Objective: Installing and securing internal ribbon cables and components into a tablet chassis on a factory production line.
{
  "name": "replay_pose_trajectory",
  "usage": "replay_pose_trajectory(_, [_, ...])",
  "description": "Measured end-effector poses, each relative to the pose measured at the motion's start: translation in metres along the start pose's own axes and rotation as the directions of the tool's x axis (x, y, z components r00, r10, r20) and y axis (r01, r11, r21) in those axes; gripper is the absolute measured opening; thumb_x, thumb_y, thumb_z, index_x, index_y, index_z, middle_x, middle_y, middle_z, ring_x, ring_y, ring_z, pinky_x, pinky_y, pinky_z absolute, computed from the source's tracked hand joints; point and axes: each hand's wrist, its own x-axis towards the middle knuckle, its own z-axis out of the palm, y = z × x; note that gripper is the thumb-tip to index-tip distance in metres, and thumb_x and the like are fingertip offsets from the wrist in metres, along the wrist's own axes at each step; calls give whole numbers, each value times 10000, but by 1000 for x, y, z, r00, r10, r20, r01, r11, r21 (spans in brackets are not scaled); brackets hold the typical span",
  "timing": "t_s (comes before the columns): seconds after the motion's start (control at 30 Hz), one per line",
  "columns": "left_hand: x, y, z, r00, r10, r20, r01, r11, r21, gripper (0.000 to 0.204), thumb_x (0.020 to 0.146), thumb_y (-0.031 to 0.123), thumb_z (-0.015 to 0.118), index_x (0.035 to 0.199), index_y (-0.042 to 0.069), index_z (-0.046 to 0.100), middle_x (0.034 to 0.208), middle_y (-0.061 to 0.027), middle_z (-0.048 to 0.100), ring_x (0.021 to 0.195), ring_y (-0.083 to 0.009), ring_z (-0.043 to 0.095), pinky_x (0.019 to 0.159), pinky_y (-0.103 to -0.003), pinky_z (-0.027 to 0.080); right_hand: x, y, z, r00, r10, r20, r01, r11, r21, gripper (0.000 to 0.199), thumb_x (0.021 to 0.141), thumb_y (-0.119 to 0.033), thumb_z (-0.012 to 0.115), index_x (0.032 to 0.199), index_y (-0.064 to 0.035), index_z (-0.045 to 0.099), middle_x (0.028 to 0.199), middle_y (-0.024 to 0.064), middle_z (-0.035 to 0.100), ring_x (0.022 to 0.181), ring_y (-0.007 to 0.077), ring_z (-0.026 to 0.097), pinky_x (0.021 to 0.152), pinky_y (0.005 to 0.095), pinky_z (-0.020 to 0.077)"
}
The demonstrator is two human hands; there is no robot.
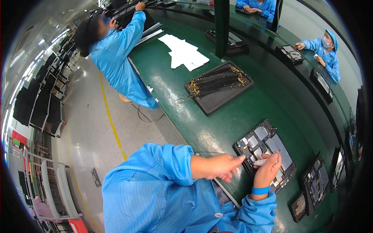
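My left hand (221, 166) reaches in from the left over the near corner of an opened flat electronic device (283, 145). Its thumb points right, and the other fingers are slightly blurred. A thin black cable (210, 152) trails back from the thumb tip and seems pinched there, though the grip is partly hidden. Close beside it, my right hand (267, 171), with a blue wristband, is closed round a small white tool (259, 162) whose tip points left. Grey panels and circuit parts show inside the device, which lies on the green table (186, 132).
Farther off lie a black tray (217, 103) of gold-ended cables and white sheets (184, 52). More opened devices (316, 180) sit along the right-hand line. A dark post (222, 29) rises behind the tray. Co-workers in blue sit at left (120, 58) and far right (326, 54).
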Motion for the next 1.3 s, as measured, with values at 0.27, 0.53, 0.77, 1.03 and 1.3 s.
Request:
replay_pose_trajectory(0.27, [21, 11, -5, 856, 118, -503, -279, 925, -259, 324, 804, 309, 466, 921, 7, 447, 772, -58, 446, 615, -132, 447, 490, -259, 439, -1, 0, -1, 1000, 12, 12, -12, 1000, 20, 384, 868, -296, 336, 1094, 14, 333, 747, 98, 518, 548, 114, 489, 441, 203, 416])
replay_pose_trajectory(0.53, [28, 21, -20, 823, 246, -513, -368, 918, -149, 259, 792, 205, 469, 959, 10, 503, 702, -10, 478, 553, -86, 421, 468, -199, 363, -3, -1, -2, 999, 26, 41, -27, 999, 19, 394, 865, -306, 343, 1092, 16, 334, 751, 95, 513, 548, 122, 489, 455, 214, 412])
replay_pose_trajectory(0.77, [-19, 15, -6, 918, 261, -299, -218, 961, 169, 356, 796, 204, 474, 1074, -19, 460, 760, -16, 498, 586, -74, 436, 498, -192, 366, -1, 8, -10, 999, 50, 15, -51, 995, 92, 397, 863, -300, 359, 1130, -10, 315, 769, 87, 535, 565, 92, 494, 466, 189, 409])
replay_pose_trajectory(1.03, [-19, -8, -7, 997, 12, -75, 6, 973, 232, 426, 801, 220, 467, 1142, -25, 401, 806, -25, 516, 623, -87, 458, 509, -206, 396, 9, 1, -5, 995, 101, -7, -97, 969, 228, 392, 862, -288, 362, 1119, 7, 329, 787, 108, 538, 564, 103, 503, 467, 211, 426])
replay_pose_trajectory(1.3, [-1, 0, -5, 991, 93, -100, -79, 988, 135, 319, 792, 211, 481, 1040, 11, 484, 745, -10, 505, 594, -81, 467, 468, -200, 385, 19, -5, -7, 937, 281, 209, -310, 943, 121, 394, 811, -242, 465, 1113, 1, 399, 685, 75, 546, 557, 100, 495, 499, 209, 404])
